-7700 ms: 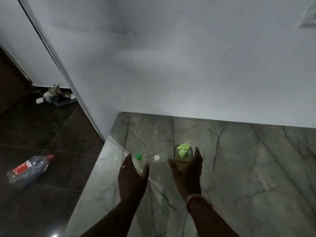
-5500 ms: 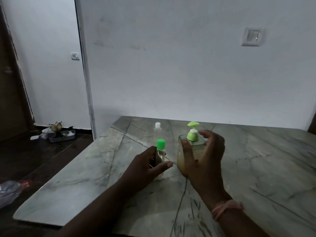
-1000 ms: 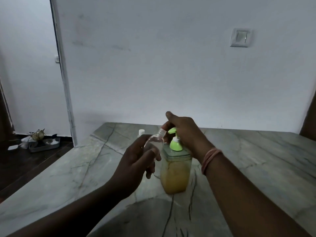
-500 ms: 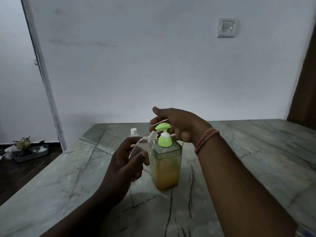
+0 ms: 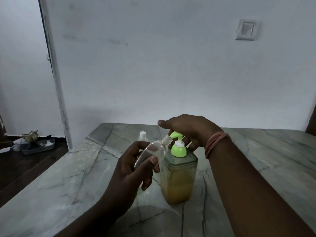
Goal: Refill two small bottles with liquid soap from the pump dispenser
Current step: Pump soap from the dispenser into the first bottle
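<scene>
Left hand (image 5: 135, 168) gripping empty clear bottle (image 5: 152, 153), right hand (image 5: 186, 129) flat on amber-soap dispenser (image 5: 178, 177) pump

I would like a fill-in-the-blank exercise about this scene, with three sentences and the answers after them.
1. The left hand holds a clear small bottle tilted toward the ____ spout of the pump dispenser.
2. The right hand rests on the dispenser's ____.
3. The second bottle, standing behind, has a ____ cap.

Answers: green; pump; white
</scene>
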`<action>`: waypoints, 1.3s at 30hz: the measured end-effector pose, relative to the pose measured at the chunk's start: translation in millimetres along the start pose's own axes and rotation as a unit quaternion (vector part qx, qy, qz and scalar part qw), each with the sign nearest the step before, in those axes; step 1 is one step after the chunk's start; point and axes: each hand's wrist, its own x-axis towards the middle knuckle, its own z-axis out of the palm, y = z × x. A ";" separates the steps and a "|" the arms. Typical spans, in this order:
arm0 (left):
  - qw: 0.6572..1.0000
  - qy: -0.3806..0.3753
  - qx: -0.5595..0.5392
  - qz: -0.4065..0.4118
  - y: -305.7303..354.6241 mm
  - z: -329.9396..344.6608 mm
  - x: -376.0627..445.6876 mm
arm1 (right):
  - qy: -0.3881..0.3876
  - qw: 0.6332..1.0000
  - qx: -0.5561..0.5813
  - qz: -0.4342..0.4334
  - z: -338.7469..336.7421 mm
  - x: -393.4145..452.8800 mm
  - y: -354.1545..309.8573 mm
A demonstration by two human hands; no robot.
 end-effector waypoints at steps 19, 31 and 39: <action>0.999 0.021 -0.033 -0.008 3.9 10.2 -2.0 | 0.114 0.984 -0.124 -0.058 7.7 -4.1 -4.1; 0.987 -0.012 -0.140 -0.081 -5.0 2.9 -2.3 | 0.109 0.984 -0.132 -0.053 12.0 -3.1 -0.9; 0.992 0.028 -0.109 -0.062 -2.8 6.7 -0.3 | 0.098 0.981 -0.165 -0.033 3.7 -21.6 -10.6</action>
